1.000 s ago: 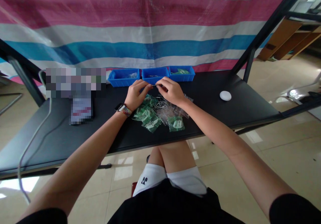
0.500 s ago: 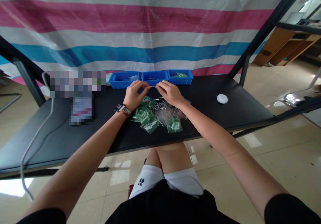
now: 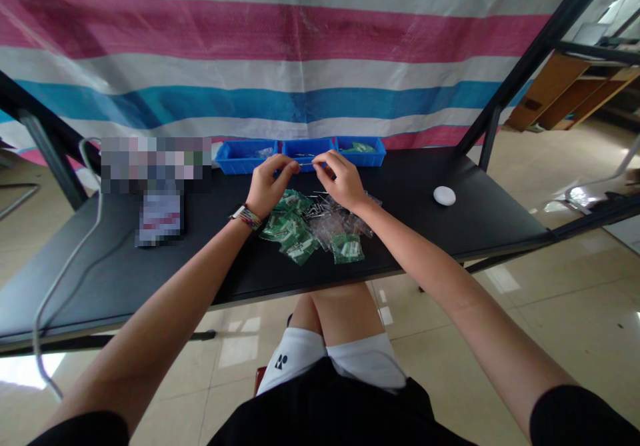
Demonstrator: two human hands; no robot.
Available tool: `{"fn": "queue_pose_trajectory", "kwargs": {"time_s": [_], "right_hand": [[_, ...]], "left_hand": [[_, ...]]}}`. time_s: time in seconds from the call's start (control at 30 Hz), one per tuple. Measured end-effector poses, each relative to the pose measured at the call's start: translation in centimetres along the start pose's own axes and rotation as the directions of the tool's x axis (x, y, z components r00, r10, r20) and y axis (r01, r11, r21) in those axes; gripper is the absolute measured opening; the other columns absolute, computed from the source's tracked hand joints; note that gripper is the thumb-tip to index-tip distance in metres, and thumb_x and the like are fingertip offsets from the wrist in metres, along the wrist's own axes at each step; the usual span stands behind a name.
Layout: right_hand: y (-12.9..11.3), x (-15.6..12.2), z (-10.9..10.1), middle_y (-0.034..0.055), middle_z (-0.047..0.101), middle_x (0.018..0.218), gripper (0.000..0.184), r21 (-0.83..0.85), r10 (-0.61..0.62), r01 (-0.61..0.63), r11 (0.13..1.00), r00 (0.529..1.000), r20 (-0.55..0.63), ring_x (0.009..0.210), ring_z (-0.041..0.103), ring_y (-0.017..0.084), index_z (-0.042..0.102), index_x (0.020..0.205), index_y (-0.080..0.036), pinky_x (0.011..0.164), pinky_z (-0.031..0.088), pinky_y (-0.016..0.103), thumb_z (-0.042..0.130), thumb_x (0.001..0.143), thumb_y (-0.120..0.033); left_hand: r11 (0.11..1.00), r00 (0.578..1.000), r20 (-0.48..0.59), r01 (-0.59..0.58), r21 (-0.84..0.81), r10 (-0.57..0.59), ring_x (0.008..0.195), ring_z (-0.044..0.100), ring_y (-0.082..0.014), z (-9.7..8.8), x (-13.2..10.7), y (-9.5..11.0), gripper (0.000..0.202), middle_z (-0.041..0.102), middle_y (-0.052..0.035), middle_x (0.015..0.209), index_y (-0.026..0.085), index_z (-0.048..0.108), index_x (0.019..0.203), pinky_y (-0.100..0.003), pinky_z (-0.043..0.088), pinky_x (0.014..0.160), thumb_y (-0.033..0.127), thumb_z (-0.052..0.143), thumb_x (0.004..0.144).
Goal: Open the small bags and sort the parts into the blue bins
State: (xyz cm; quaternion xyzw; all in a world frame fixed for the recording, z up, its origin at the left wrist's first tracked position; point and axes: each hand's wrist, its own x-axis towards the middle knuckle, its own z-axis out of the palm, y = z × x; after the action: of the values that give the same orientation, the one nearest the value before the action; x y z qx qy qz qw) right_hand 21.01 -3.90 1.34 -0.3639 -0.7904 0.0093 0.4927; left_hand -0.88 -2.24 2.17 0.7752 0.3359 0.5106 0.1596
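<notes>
Raised slightly since half a second ago, our left grip [image 3: 270, 183] and right grip [image 3: 344, 178] pinch a thin silvery metallic-looking rod [image 3: 305, 164] at each end, seemingly to steady it, with flat green-and-clear plastic packets [image 3: 293, 234] nearer us and blue rectangular plastic bins [image 3: 310, 146] just beyond, probably for easy reach.

Between one left hand [image 3: 270, 183] and one right hand [image 3: 343, 178] is one thin rod [image 3: 306, 164]; beyond them stand three blue bins [image 3: 243, 166], rightward one white disc [image 3: 445, 196].

The bins [image 3: 239, 165] are blue, packets [image 3: 291, 233] green, backdrop [image 3: 300, 29] striped.
</notes>
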Motion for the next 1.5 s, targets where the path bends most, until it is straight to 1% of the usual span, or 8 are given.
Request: {"fn": "queue_pose_trajectory", "kwargs": {"time_s": [0.27, 0.53, 0.73, 1.07, 1.2, 1.3, 1.4, 1.5], "right_hand": [[-0.1, 0.1, -0.1, 0.0059, 0.069, 0.104, 0.020, -0.024, 0.042, -0.042, 0.999, 0.999, 0.011, 0.084, 0.065, 0.018, 0.064, 0.103, -0.023, 0.082, 0.054, 0.032, 0.050, 0.115, -0.030], [-0.1, 0.1, 0.0, 0.0056, 0.069, 0.100, 0.025, 0.013, 0.047, -0.047, 0.999, 0.998, 0.033, 0.085, 0.066, 0.019, 0.063, 0.102, -0.024, 0.085, 0.054, 0.034, 0.045, 0.116, -0.035], [-0.3, 0.3, -0.1, 0.0077, 0.071, 0.106, 0.026, 0.071, 0.045, -0.046, 0.996, 0.999, 0.020, 0.086, 0.066, 0.021, 0.065, 0.109, -0.024, 0.085, 0.056, 0.036, 0.046, 0.115, -0.040], [-0.4, 0.6, 0.2, 0.0017, 0.063, 0.084, 0.030, 0.192, 0.032, -0.033, 0.981, 0.999, 0.005, 0.071, 0.060, 0.017, 0.058, 0.090, -0.024, 0.071, 0.048, 0.032, 0.049, 0.112, -0.043], [-0.6, 0.8, 0.3, 0.0008, 0.062, 0.081, 0.029, 0.236, 0.061, -0.056, 0.970, 0.998, -0.015, 0.069, 0.059, 0.016, 0.057, 0.088, -0.024, 0.069, 0.047, 0.031, 0.051, 0.110, -0.042], [-0.1, 1.0, 0.6, 0.0006, 0.063, 0.080, 0.028, 0.230, 0.138, -0.131, 0.964, 0.990, -0.016, 0.068, 0.060, 0.016, 0.056, 0.088, -0.024, 0.069, 0.048, 0.030, 0.053, 0.108, -0.043], [1.2, 1.7, 0.9, 0.0016, 0.066, 0.082, 0.024, 0.137, 0.250, -0.246, 0.960, 0.968, -0.011, 0.074, 0.064, 0.018, 0.058, 0.089, -0.024, 0.073, 0.050, 0.029, 0.052, 0.107, -0.039], [2.6, 2.6, 1.1, 0.0035, 0.071, 0.088, 0.017, 0.011, 0.323, -0.322, 0.947, 0.947, -0.007, 0.084, 0.069, 0.020, 0.062, 0.091, -0.023, 0.081, 0.051, 0.030, 0.052, 0.105, -0.027]], "left_hand": [[0.999, 0.999, -0.037, 0.035, -0.007, -0.035, 0.092, 0.071, -0.0198, 0.3, -0.1, 0.1, 0.030, 0.077, -0.0055, 0.098, 0.021, 0.069, 0.099, -0.034, 0.058, 0.092, 0.050, 0.071, 0.099], [1.000, 1.000, -0.021, 0.008, -0.004, -0.008, 0.089, 0.069, -0.0206, 0.3, 0.0, 0.1, 0.029, 0.075, -0.0053, 0.092, 0.020, 0.070, 0.092, -0.034, 0.057, 0.088, 0.047, 0.065, 0.102], [0.996, 0.999, -0.005, 0.032, -0.086, -0.033, 0.087, 0.070, -0.0210, 0.2, 0.1, 0.4, 0.040, 0.076, -0.0064, 0.090, 0.020, 0.068, 0.089, -0.034, 0.056, 0.085, 0.056, 0.061, 0.105], [0.992, 0.999, 0.012, 0.048, -0.120, -0.047, 0.084, 0.071, -0.0211, 0.3, 0.2, 0.2, 0.046, 0.076, -0.0065, 0.087, 0.021, 0.067, 0.091, -0.034, 0.057, 0.082, 0.065, 0.062, 0.103], [0.992, 0.999, 0.012, 0.038, -0.119, -0.037, 0.086, 0.072, -0.0213, 0.2, 0.2, 0.2, 0.039, 0.076, -0.0059, 0.088, 0.021, 0.067, 0.093, -0.034, 0.056, 0.083, 0.058, 0.064, 0.103], [0.992, 0.997, 0.011, 0.072, -0.105, -0.072, 0.087, 0.071, -0.0208, 0.1, 0.2, -0.2, 0.031, 0.076, -0.0053, 0.089, 0.021, 0.068, 0.097, -0.033, 0.056, 0.084, 0.051, 0.061, 0.104], [0.992, 0.993, 0.031, 0.118, -0.032, -0.117, 0.088, 0.072, -0.0213, 0.0, 0.2, -1.1, 0.022, 0.077, -0.0053, 0.092, 0.021, 0.069, 0.100, -0.034, 0.056, 0.086, 0.041, 0.061, 0.100], [0.989, 0.991, 0.079, 0.100, 0.110, -0.109, 0.094, 0.072, -0.0237, -0.1, 0.1, -2.1, 0.018, 0.078, -0.0068, 0.098, 0.020, 0.073, 0.100, -0.037, 0.056, 0.092, 0.032, 0.061, 0.093]]}}
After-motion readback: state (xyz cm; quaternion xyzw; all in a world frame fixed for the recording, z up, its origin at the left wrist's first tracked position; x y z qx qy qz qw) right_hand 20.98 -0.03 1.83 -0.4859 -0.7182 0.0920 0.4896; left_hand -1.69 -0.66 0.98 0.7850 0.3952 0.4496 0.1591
